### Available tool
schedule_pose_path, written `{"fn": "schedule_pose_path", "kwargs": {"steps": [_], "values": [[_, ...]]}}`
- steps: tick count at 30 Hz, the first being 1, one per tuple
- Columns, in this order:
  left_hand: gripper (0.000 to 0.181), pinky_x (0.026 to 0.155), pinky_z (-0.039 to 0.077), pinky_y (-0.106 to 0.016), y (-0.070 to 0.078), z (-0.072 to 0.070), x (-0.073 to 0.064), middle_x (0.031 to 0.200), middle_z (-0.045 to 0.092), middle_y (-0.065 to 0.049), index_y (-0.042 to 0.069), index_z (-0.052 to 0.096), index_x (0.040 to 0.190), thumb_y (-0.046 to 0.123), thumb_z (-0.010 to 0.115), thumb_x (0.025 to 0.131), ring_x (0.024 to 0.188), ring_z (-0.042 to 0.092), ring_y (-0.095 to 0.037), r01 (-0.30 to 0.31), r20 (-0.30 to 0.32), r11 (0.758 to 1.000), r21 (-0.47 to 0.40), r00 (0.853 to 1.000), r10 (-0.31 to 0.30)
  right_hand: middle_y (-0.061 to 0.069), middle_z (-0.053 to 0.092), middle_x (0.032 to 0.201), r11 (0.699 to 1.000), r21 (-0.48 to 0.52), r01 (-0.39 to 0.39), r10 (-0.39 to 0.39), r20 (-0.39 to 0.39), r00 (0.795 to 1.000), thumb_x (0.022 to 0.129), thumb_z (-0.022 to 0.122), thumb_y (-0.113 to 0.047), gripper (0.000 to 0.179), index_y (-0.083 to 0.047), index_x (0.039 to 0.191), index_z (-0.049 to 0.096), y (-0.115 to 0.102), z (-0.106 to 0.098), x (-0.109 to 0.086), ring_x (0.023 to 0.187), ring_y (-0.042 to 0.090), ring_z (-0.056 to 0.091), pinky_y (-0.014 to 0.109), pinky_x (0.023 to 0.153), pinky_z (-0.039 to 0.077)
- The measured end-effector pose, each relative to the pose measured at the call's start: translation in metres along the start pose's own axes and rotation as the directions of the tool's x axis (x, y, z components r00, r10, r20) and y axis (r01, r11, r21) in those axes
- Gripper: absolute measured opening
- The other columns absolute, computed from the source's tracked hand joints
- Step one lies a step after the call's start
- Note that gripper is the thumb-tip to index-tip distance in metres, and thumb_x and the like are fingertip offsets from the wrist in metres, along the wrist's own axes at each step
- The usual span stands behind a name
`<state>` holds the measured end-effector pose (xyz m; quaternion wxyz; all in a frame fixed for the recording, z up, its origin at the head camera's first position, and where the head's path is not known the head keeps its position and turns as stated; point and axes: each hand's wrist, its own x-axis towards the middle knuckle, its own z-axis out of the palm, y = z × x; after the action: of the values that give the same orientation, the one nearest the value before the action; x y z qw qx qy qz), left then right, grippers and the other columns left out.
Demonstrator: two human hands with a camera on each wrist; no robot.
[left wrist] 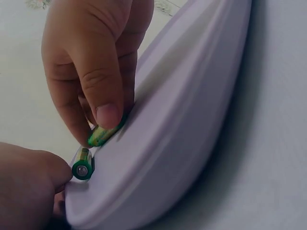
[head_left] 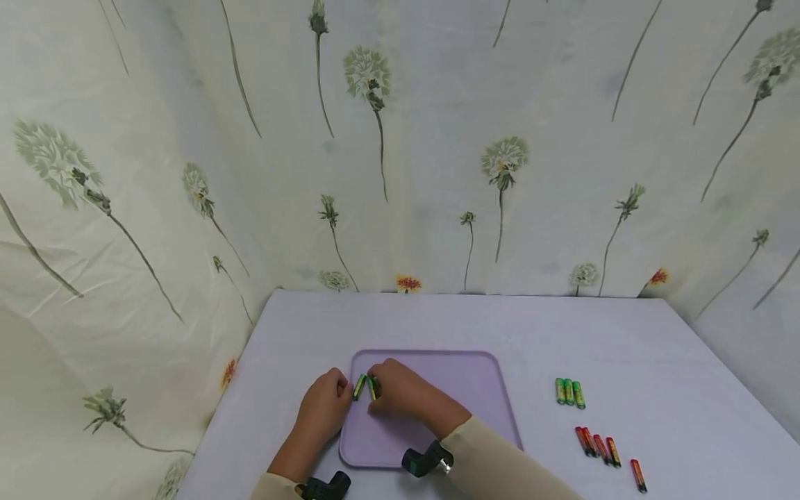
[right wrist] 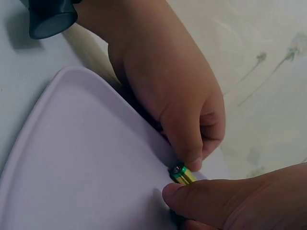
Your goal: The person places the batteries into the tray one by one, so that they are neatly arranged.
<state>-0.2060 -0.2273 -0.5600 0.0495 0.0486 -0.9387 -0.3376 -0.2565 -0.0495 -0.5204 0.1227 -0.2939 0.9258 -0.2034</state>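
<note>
Two green batteries lie toward the left edge of a lilac tray (head_left: pixel 437 444). My right hand (head_left: pixel 406 392) pinches one green battery (left wrist: pixel 106 134) between thumb and fingers, low over the tray. The other green battery (left wrist: pixel 82 165) lies on the tray at the left edge, its end facing the left wrist camera. Beside it, my left hand (head_left: pixel 321 410) has its fingers curled in, the thumb tip right at the battery's side. In the right wrist view, the left hand (right wrist: pixel 172 91) is next to that battery (right wrist: pixel 181 173), and the right thumb (right wrist: pixel 177 191) overlaps its lower part.
Right of the tray, three green batteries (head_left: pixel 569 392) stand in a row on the white table (head_left: pixel 300 326). Nearer the front lie several red batteries (head_left: pixel 596 444), with one red battery (head_left: pixel 638 476) apart. A floral cloth (head_left: pixel 425 173) hangs behind the table.
</note>
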Motion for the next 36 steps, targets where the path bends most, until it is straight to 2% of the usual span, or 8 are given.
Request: {"fn": "schedule_pose_path", "kwargs": {"steps": [6, 11, 18, 27, 32, 36], "values": [[0.014, 0.062, 0.042, -0.030, -0.001, -0.002, -0.001, 0.079, 0.056, 0.001, 0.012, 0.061, 0.091, 0.021, 0.066, 0.100, 0.069, 0.051, -0.013, -0.015, -0.017, 1.000, -0.008, 1.000, 0.015, -0.005, 0.058, 0.085, 0.999, 0.010, 0.048, -0.048, -0.015, 0.999, 0.083, 0.084, -0.011, 0.029, -0.011, 0.110, 0.073, -0.005, 0.003, 0.005, 0.081, 0.012, 0.051, 0.028, 0.073, 0.044], [0.011, 0.062, 0.042, -0.030, -0.002, -0.001, -0.002, 0.079, 0.056, 0.001, 0.012, 0.061, 0.093, 0.019, 0.065, 0.100, 0.069, 0.051, -0.013, -0.027, -0.015, 1.000, -0.016, 1.000, 0.027, -0.006, 0.059, 0.084, 0.998, 0.004, 0.063, -0.063, -0.037, 0.997, 0.084, 0.084, -0.011, 0.022, -0.012, 0.103, 0.072, -0.009, 0.008, 0.008, 0.080, 0.011, 0.051, 0.027, 0.074, 0.044], [0.008, 0.063, 0.043, -0.031, -0.002, -0.003, -0.003, 0.079, 0.058, 0.001, 0.009, 0.063, 0.094, 0.016, 0.064, 0.099, 0.070, 0.052, -0.013, -0.042, -0.025, 0.999, -0.009, 0.999, 0.042, -0.003, 0.062, 0.092, 0.997, 0.004, 0.076, -0.075, -0.077, 0.994, 0.083, 0.089, -0.019, 0.032, -0.009, 0.108, 0.071, -0.012, 0.014, 0.013, 0.084, 0.009, 0.052, 0.027, 0.078, 0.047], [0.007, 0.062, 0.043, -0.031, 0.000, -0.003, -0.001, 0.078, 0.057, 0.001, 0.009, 0.063, 0.094, 0.015, 0.064, 0.098, 0.069, 0.051, -0.013, -0.061, -0.019, 0.998, -0.022, 0.998, 0.061, -0.002, 0.063, 0.094, 0.998, 0.058, 0.040, -0.035, -0.087, 0.996, 0.083, 0.089, -0.022, 0.033, -0.010, 0.107, 0.069, -0.010, 0.017, 0.015, 0.085, 0.010, 0.052, 0.028, 0.078, 0.047], [0.008, 0.063, 0.044, -0.031, -0.002, -0.002, -0.001, 0.079, 0.058, 0.001, 0.010, 0.063, 0.094, 0.015, 0.064, 0.099, 0.070, 0.053, -0.013, -0.039, -0.008, 0.999, -0.021, 0.999, 0.039, -0.001, 0.064, 0.100, 0.996, 0.087, 0.017, -0.012, -0.049, 0.999, 0.082, 0.090, -0.029, 0.048, -0.009, 0.118, 0.065, -0.008, 0.015, 0.014, 0.088, 0.011, 0.054, 0.030, 0.080, 0.048], [0.008, 0.064, 0.044, -0.031, -0.004, -0.002, -0.002, 0.081, 0.059, 0.001, 0.010, 0.064, 0.095, 0.017, 0.064, 0.099, 0.071, 0.053, -0.013, -0.016, -0.005, 1.000, -0.015, 1.000, 0.016, 0.003, 0.067, 0.112, 0.992, 0.121, -0.018, 0.020, -0.016, 1.000, 0.080, 0.091, -0.035, 0.065, -0.009, 0.132, 0.062, -0.003, 0.008, 0.006, 0.097, 0.013, 0.059, 0.034, 0.086, 0.051]]}}
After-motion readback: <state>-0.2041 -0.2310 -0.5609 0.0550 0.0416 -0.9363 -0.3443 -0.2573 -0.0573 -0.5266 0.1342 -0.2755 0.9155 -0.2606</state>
